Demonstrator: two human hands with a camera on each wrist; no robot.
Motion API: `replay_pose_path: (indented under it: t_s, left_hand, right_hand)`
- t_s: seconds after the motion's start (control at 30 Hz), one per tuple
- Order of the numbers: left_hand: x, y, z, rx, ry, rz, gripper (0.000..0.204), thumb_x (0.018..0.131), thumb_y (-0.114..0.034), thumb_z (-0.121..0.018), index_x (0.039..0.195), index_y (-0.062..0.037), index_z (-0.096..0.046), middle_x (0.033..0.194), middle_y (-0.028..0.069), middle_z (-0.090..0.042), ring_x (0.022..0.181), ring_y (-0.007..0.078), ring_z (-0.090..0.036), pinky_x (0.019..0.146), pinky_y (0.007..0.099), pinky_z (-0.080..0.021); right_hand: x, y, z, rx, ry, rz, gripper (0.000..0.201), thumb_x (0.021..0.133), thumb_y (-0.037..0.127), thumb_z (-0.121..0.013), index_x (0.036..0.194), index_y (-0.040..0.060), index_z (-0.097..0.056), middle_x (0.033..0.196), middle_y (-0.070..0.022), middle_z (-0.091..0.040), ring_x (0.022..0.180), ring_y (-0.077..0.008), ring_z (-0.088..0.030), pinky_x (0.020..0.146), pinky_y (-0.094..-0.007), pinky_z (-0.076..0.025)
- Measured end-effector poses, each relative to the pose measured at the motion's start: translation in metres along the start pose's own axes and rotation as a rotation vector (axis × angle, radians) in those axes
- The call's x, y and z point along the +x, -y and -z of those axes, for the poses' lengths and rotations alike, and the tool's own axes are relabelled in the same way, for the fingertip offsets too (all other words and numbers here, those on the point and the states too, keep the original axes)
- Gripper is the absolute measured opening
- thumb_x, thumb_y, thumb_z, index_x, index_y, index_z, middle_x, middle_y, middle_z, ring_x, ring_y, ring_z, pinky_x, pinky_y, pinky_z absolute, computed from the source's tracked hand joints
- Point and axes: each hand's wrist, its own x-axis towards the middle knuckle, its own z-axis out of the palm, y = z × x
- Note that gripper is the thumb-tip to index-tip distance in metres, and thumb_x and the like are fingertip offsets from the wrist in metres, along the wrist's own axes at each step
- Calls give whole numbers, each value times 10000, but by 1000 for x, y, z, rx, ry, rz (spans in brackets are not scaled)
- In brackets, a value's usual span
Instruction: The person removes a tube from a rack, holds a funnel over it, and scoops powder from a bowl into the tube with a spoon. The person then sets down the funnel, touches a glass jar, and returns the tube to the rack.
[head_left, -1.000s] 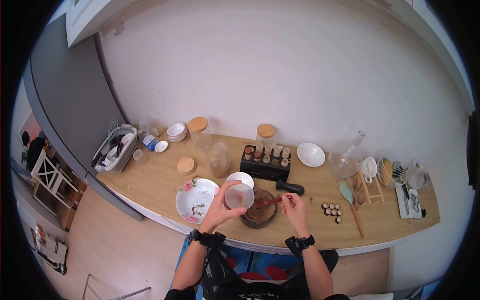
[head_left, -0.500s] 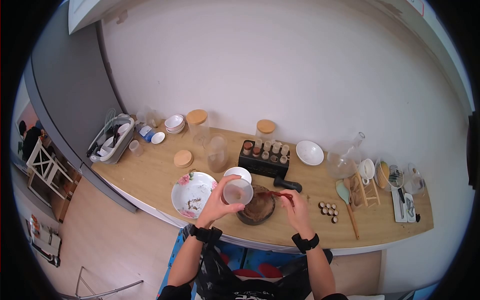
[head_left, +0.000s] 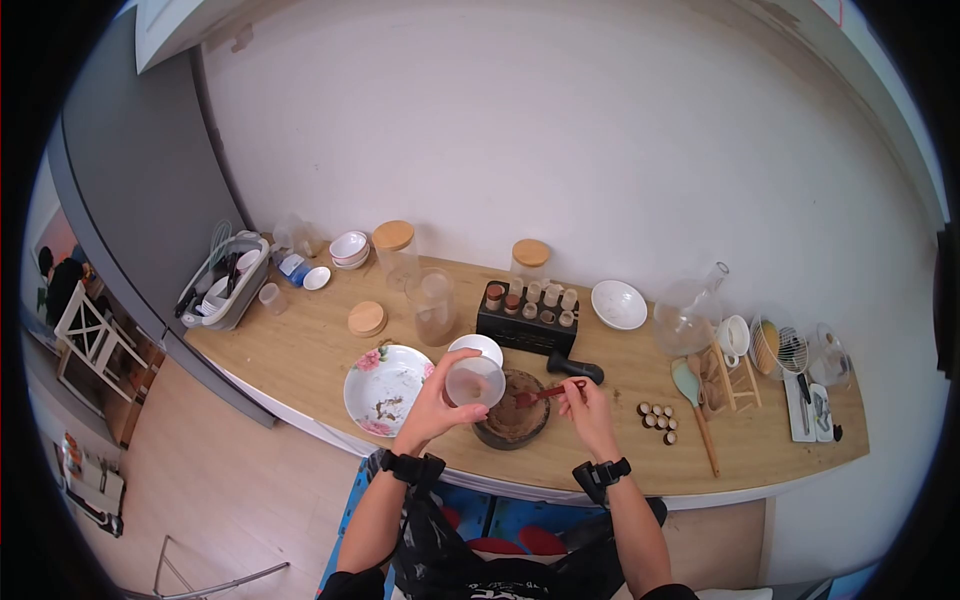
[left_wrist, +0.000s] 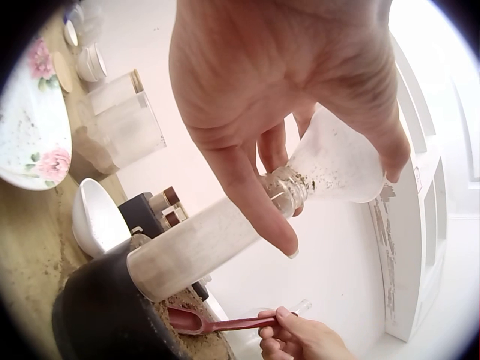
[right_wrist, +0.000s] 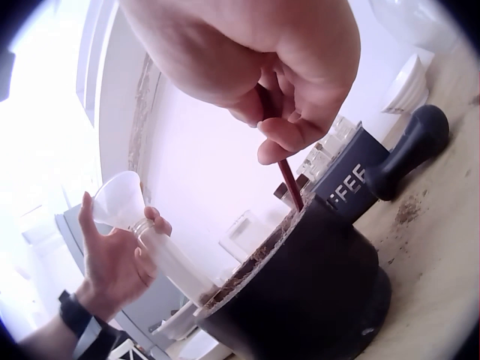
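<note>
My left hand (head_left: 428,415) grips a clear glass tube (left_wrist: 196,244) round its neck, with a frosted plastic funnel (left_wrist: 337,157) set in the mouth. Brown specks cling inside the funnel. The tube's lower end is at the rim of a black mortar (right_wrist: 300,292), seen in both wrist views. Between thumb and fingers, my right hand (head_left: 592,415) pinches the handle of a dark red scoop (left_wrist: 187,320). Its bowl lies in the brown powder (head_left: 512,418) inside the mortar. In the head view the hand is just right of the rim.
Left of the mortar stands a flowered plate (head_left: 385,385) holding brown bits; a small white bowl (left_wrist: 97,217) is behind. A black rack of vials (head_left: 525,328) and a black pestle (head_left: 577,369) stand beyond. Several small caps (head_left: 657,420) and a spatula (head_left: 700,410) lie right.
My right hand first lifted the scoop toward the mortar's right rim, then lowered its bowl back into the powder. The left hand keeps holding the tube and funnel over the mortar's left side.
</note>
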Motion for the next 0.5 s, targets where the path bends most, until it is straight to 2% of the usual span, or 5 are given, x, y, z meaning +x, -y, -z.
replay_pose_path:
  t_s: [0.17, 0.23, 0.37, 0.43, 0.5]
  left_hand:
    - [0, -2, -1, 13, 3, -14, 754, 672, -197, -781, 1311, -80, -397, 1184, 107, -480, 1043, 232, -548, 702, 385, -590]
    - [-2, -5, -2, -43, -3, 16, 749, 665, -165, -821, 1303, -129, -429, 1195, 63, -506, 1074, 174, -521, 873, 322, -469]
    - [-1, -3, -1, -51, 0, 17, 746, 664, -160, -821, 1300, -127, -433, 1207, 60, -498, 1082, 175, -518, 882, 326, -466]
    - [1, 1, 0, 12, 7, -45, 752, 673, -188, -791, 1308, -85, -401, 1194, 106, -474, 1043, 226, -545, 715, 376, -588]
    - [1, 1, 0, 9, 8, -45, 755, 671, -187, -796, 1308, -87, -401, 1192, 105, -478, 1041, 222, -545, 718, 372, -587]
  right_hand:
    - [7, -1, 9, 191, -72, -140, 206, 968, 192, -512, 972, -1, -585, 747, -43, -597, 608, -77, -556, 501, -202, -396]
    - [7, 4, 17, 228, -67, -159, 213, 969, 199, -511, 967, 0, -587, 746, -38, -593, 602, -74, -551, 500, -198, -393]
    - [9, 36, 35, 351, -36, -159, 219, 972, 216, -508, 951, 10, -583, 741, -24, -582, 582, -65, -530, 493, -188, -382]
    - [11, 62, 41, 369, -28, -148, 217, 972, 217, -507, 949, 13, -577, 738, -22, -578, 581, -63, -526, 491, -187, -379]
    - [16, 85, 46, 396, -1, -110, 209, 975, 217, -504, 945, 20, -566, 751, -21, -577, 579, -60, -519, 487, -184, -371]
